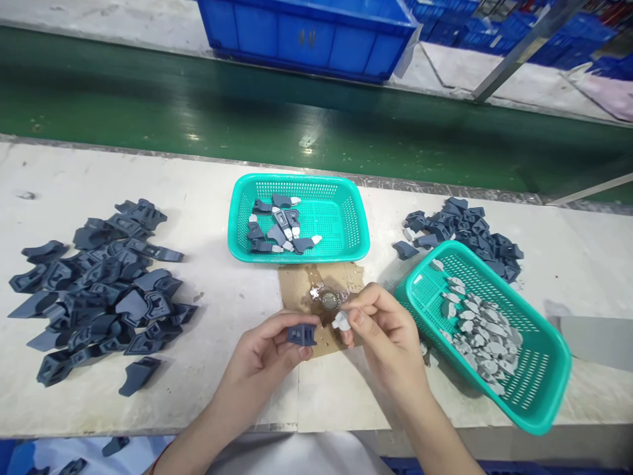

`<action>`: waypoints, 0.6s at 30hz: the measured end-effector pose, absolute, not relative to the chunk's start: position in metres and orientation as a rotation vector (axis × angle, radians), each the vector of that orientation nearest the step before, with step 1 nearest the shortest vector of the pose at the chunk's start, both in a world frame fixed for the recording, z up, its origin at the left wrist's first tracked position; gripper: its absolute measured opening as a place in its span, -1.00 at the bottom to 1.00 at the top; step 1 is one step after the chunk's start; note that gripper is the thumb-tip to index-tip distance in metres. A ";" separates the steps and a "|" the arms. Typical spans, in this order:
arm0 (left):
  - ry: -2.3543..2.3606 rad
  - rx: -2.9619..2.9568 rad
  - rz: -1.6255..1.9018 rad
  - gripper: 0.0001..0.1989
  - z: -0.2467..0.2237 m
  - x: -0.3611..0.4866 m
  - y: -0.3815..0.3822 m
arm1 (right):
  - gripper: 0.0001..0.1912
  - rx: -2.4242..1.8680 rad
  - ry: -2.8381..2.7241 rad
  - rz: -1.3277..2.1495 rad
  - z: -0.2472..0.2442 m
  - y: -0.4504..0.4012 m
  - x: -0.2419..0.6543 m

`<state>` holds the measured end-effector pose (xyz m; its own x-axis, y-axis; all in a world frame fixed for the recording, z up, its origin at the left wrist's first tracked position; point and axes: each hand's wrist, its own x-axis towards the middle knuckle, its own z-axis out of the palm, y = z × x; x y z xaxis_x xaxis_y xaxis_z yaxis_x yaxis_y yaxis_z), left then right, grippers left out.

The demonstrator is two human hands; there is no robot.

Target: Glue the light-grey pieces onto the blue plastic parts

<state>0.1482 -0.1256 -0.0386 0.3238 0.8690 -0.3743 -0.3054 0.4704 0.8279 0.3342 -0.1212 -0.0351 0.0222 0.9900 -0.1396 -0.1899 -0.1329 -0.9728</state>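
Observation:
My left hand grips a dark grey plastic part between thumb and fingers, its hollow side showing. Close by on the right, my right hand pinches a small light grey piece. The two pieces are apart. Beneath the hands lies a brown cardboard sheet with a small round dish and shiny wet-looking spots on it. Beyond the sheet, a green basket holds several dark parts with light tips. Another green basket at the right holds many small light grey pieces.
A large pile of dark parts covers the table's left side. A smaller dark pile sits behind the right basket. Past the table runs a green belt, with a blue crate beyond it and a metal post at the right.

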 end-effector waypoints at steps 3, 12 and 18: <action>0.943 0.700 0.843 -0.77 -0.040 0.148 -0.125 | -0.77 -1.145 -0.941 1.413 -0.036 -0.122 0.335; 1.058 0.845 0.713 -0.85 -0.037 0.153 -0.126 | -0.83 -0.939 -0.812 1.453 -0.033 -0.124 0.326; 1.057 1.003 0.721 -0.85 -0.040 0.150 -0.125 | -0.88 -0.951 -0.824 1.511 -0.040 -0.133 0.325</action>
<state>0.1500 -0.1247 -0.0401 0.3463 0.8660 -0.3607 -0.0200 0.3912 0.9201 0.3253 -0.1334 -0.0399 -0.0608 0.9899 -0.1279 -0.4287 -0.1416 -0.8923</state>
